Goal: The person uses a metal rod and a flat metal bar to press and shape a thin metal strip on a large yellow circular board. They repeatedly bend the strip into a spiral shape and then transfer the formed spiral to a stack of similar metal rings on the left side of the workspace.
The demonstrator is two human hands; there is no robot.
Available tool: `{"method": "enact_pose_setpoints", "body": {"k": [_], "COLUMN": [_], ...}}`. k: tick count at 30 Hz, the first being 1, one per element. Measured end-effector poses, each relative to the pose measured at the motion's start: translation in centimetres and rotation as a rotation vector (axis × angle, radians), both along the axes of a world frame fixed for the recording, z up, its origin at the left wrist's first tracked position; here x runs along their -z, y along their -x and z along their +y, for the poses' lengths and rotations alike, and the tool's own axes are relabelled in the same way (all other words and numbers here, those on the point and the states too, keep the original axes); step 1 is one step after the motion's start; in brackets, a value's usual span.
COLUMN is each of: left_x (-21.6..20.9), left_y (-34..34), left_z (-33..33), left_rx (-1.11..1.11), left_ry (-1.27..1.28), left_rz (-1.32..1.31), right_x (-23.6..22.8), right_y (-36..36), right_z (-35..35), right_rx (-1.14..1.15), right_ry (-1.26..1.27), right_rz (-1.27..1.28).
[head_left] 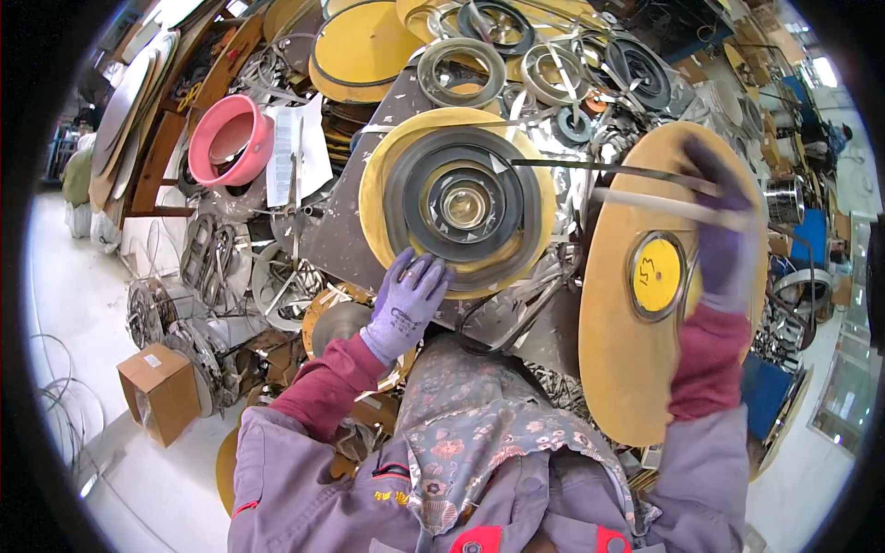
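Observation:
In front of me lies a round yellow disc [376, 189] carrying a dark coil of flat strip [412, 189] around a metal hub [464, 208]. My left hand [406, 304], in a lavender glove, rests on the near edge of coil and disc, fingers stretched out. Out to the right, my gloved right hand [724, 221] is smeared by motion and closed on a dark flat strip [599, 167] that runs back to the coil. A pale strip [664, 205] also reaches this hand; whether it is gripped is unclear.
A large tan disc [613, 341] with a yellow centre leans under my right arm. Several metal rings [461, 74] and loose strips crowd the far bench. A pink basin [230, 140] and white papers [300, 152] sit at left. A cardboard box [159, 394] stands lower left.

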State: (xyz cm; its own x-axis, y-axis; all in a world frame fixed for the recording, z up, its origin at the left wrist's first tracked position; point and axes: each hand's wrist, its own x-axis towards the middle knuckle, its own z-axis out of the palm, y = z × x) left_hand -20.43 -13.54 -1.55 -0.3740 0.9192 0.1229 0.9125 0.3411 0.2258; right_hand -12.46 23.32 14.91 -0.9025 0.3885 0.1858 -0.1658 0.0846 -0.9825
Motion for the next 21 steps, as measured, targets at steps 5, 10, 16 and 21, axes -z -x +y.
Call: {"method": "enact_pose_setpoints", "body": {"k": [5,10,16,21], "left_x": [-0.8,-3.1,-4.4,-9.0], "left_y": [-1.1,-1.4,0.6,-2.2], "left_z": [-0.6,-1.0,2.2,12.1], "left_rx": [-0.090,-0.505,-0.525,0.041], "left_ry": [-0.034,-0.212,-0.293,-0.237], "left_rz": [-0.001,-0.231,-0.166,-0.319], "right_x": [-8.7,-13.3,-9.7,-8.1], "right_y": [-25.5,-66.9,-77.5,-67.6], "right_z": [18.3,22.4,8.4,6.1], "right_rx": [0.677,1.563,1.304,0.851], "right_ry": [-0.869,-0.594,-0.686,-0.900], "right_rz": [-0.589,-0.838,-1.447,-1.250]}}
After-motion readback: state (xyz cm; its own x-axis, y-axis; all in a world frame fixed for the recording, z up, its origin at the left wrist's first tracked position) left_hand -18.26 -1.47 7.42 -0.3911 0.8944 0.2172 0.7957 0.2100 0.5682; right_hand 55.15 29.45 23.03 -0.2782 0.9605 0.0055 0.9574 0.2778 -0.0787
